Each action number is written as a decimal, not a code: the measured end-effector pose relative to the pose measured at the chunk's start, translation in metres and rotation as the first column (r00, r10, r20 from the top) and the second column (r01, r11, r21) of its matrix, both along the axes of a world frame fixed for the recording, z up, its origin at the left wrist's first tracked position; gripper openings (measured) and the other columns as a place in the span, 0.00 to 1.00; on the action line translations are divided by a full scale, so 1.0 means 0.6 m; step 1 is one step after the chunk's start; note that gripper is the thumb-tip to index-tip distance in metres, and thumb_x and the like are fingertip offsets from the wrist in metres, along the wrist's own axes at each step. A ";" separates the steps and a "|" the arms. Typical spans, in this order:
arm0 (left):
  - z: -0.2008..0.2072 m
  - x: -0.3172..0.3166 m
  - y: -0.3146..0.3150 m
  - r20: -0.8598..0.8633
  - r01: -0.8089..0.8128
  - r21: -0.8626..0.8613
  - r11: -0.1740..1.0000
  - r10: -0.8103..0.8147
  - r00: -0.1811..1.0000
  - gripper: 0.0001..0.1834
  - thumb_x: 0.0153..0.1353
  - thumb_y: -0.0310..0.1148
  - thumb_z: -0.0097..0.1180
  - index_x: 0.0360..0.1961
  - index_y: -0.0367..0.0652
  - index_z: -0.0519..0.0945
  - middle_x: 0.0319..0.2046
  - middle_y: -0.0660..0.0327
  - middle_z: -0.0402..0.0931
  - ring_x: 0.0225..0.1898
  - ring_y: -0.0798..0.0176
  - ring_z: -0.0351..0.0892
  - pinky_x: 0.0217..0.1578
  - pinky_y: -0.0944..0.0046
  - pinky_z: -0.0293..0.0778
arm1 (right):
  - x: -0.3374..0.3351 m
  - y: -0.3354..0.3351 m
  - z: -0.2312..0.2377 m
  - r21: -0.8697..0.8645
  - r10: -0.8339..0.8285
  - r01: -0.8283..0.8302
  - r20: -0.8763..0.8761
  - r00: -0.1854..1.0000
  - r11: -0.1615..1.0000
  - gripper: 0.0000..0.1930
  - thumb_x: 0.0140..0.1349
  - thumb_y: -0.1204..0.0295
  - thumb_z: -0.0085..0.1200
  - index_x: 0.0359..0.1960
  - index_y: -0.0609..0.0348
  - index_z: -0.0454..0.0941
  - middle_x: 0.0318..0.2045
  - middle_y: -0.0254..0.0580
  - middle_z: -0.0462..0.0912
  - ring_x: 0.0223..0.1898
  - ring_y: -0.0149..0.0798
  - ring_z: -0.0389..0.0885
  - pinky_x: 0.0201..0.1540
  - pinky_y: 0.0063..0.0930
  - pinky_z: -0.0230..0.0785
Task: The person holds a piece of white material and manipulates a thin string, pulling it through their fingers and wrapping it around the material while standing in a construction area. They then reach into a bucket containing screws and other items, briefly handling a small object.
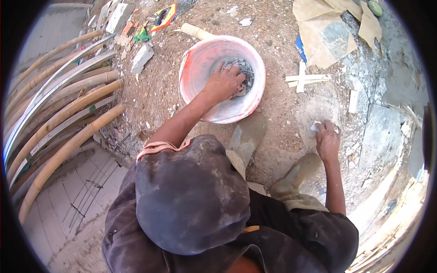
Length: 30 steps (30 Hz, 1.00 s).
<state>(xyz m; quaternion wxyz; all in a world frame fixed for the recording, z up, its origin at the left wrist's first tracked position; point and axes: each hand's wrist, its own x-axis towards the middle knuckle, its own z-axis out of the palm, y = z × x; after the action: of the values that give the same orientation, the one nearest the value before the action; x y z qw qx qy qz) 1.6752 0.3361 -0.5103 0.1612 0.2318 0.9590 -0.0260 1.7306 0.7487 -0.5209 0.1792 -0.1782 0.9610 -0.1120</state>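
Observation:
A white bucket with reddish smears stands on the dirt in front of me. Inside it lies a tangled heap of thin grey metal pieces that look like nails. My left hand reaches down into the bucket with its fingers curled into this heap; the fingertips are partly hidden. Low over the ground at the right, my right hand has its fingers bent round a small white piece, whose kind I cannot make out. A dark cap covers much of the lower middle.
Bamboo poles and metal strips fan out at the left. A handsaw with an orange-yellow handle lies beyond the bucket. Crossed white wooden strips and torn brown paper lie at right. Boots stand near the bucket.

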 end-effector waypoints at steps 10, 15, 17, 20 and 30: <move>0.026 -0.012 -0.023 0.187 -0.097 -0.042 0.994 0.103 0.977 0.28 0.50 0.37 0.70 0.54 0.48 0.76 0.55 0.55 0.72 0.58 0.47 0.75 0.65 0.43 0.61 | 0.010 0.016 -0.025 0.022 0.140 -0.138 -0.147 0.979 0.990 0.11 0.62 0.73 0.53 0.47 0.52 0.78 0.49 0.42 0.78 0.39 0.46 0.83 0.63 0.48 0.57; 0.027 -0.017 -0.045 0.399 -0.185 -0.005 0.983 0.172 0.901 0.27 0.50 0.37 0.70 0.52 0.46 0.78 0.52 0.52 0.76 0.55 0.45 0.78 0.59 0.51 0.70 | 0.006 0.010 -0.026 0.025 0.068 -0.065 -0.175 0.982 0.998 0.15 0.63 0.70 0.54 0.52 0.50 0.78 0.50 0.43 0.80 0.51 0.44 0.78 0.65 0.51 0.55; 0.040 -0.022 -0.052 0.466 -0.333 -0.010 0.943 0.299 0.833 0.28 0.50 0.37 0.70 0.52 0.43 0.77 0.47 0.48 0.78 0.53 0.44 0.78 0.53 0.52 0.73 | 0.005 0.017 -0.034 0.043 0.094 -0.086 -0.223 0.970 0.995 0.16 0.63 0.70 0.54 0.53 0.51 0.78 0.51 0.43 0.80 0.52 0.44 0.78 0.65 0.51 0.55; 0.052 -0.029 -0.065 0.375 -0.482 0.084 0.872 0.421 0.826 0.26 0.55 0.40 0.68 0.52 0.40 0.76 0.44 0.46 0.79 0.51 0.44 0.78 0.51 0.51 0.72 | 0.002 0.023 -0.038 0.053 0.110 -0.103 -0.157 0.981 0.993 0.17 0.62 0.70 0.55 0.54 0.52 0.77 0.51 0.43 0.80 0.53 0.43 0.78 0.66 0.51 0.54; -0.015 -0.057 -0.086 0.580 -0.476 0.223 0.851 0.276 0.767 0.30 0.61 0.46 0.63 0.56 0.34 0.73 0.51 0.41 0.77 0.51 0.42 0.78 0.51 0.51 0.72 | -0.007 0.013 -0.002 -0.440 -0.336 0.382 0.181 0.924 0.813 0.16 0.59 0.76 0.58 0.50 0.60 0.79 0.39 0.40 0.84 0.37 0.34 0.82 0.52 0.33 0.69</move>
<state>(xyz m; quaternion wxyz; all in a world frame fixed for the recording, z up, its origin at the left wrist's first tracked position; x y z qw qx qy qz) 1.6409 0.2842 -0.5193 0.3747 0.0546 0.8920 0.2468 1.7266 0.7563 -0.5222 0.1519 -0.0259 0.9121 -0.3799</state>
